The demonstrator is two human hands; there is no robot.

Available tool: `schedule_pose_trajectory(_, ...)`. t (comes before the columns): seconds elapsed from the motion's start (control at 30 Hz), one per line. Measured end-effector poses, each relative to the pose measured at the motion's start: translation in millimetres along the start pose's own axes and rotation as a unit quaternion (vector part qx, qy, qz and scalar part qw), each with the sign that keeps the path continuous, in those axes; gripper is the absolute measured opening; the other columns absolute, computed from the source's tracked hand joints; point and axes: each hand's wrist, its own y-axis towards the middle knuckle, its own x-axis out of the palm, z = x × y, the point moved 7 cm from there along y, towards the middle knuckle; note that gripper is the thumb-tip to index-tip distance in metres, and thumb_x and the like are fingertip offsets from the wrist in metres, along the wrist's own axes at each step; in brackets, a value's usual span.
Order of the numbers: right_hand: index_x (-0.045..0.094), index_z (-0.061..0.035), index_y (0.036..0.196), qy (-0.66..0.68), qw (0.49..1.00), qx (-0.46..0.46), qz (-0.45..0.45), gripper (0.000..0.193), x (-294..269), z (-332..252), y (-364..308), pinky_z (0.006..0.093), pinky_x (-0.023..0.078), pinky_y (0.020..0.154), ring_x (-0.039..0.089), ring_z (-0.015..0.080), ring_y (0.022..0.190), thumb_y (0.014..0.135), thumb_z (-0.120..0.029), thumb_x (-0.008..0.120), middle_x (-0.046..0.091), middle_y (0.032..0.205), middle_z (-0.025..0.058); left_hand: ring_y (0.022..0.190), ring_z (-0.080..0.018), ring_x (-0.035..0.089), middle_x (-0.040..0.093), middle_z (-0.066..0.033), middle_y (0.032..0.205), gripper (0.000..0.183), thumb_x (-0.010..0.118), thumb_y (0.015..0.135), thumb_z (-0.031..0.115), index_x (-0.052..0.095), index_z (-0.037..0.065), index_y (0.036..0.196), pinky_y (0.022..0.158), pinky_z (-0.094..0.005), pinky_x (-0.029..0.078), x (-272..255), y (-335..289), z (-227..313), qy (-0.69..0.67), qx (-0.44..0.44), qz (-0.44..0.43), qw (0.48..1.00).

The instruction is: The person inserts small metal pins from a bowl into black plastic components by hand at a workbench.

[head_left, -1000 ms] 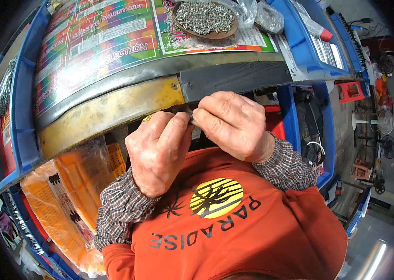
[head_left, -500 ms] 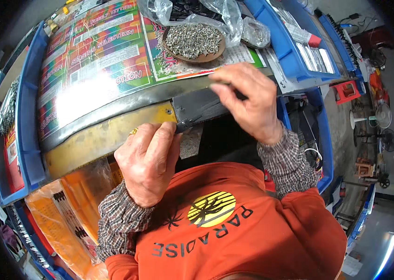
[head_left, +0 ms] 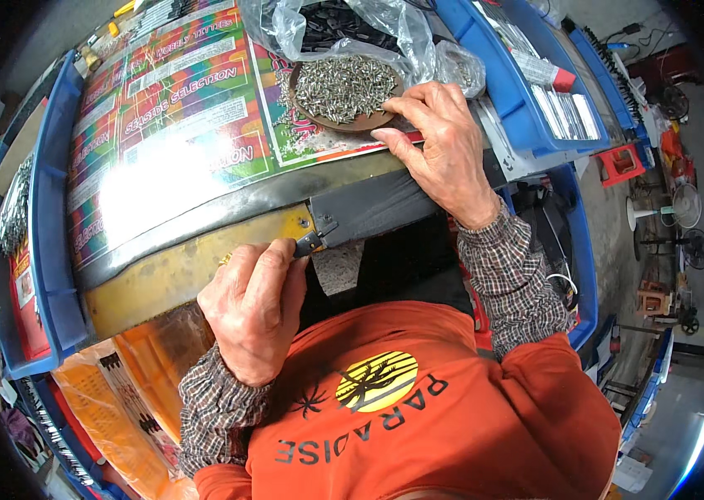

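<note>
Fingers (head_left: 273,260) of the left hand (head_left: 248,321), in the head view, clamp one end of a small, flat, black piece (head_left: 309,243), to the near left of the shallow, round, brown dish (head_left: 354,127). At that dish's near right rim is the right hand (head_left: 450,158), thumb and forefinger apart; whether it touches the heaped, small, silvery metal pieces (head_left: 339,82), I cannot tell. These look hard and slippery, suiting a fingertip pinch; the black piece seems light, stiff, easily held by its end.

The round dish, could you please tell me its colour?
The round dish is brown; see the head view.
</note>
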Motion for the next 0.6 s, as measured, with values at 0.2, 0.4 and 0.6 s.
schedule_pose_trajectory(0.2,0.066,-0.0021,0.092,-0.002,1.000,0.000,0.002,0.029,2.6,-0.1,1.8,0.0365,0.046,0.076,0.051,0.0256,0.090,0.072,-0.020,0.076,0.057,0.091,0.0082,0.059,-0.0248,0.054,0.051,-0.0083,0.070,0.024,0.072,0.070,0.002,0.061,0.004,0.091,0.052,-0.0351,0.044,1.4,0.0,-0.8,-0.001,-0.007,-0.006,1.000)
schedule_pose_trajectory(0.4,0.066,-0.0056,0.087,0.025,1.000,-0.001,0.005,0.022,3.6,1.6,4.4,0.0361,0.045,0.075,0.052,0.0251,0.086,0.073,-0.021,0.075,0.057,0.087,0.0064,0.060,-0.0248,0.055,0.052,-0.0082,0.071,0.023,0.072,0.071,0.002,0.061,0.004,0.092,0.052,-0.0349,0.044,0.9,-0.6,0.1,-0.004,-0.006,-0.007,1.000)
schedule_pose_trajectory(0.6,0.067,-0.0074,0.081,0.108,0.993,0.040,-0.024,0.017,10.5,11.8,7.1,0.0359,0.044,0.075,0.053,0.0239,0.084,0.075,-0.022,0.072,0.057,0.082,0.0059,0.061,-0.0255,0.055,0.053,-0.0089,0.071,0.022,0.072,0.072,0.001,0.061,0.003,0.091,0.053,-0.0351,0.044,1.1,-1.6,1.4,-0.009,-0.013,-0.006,1.000)
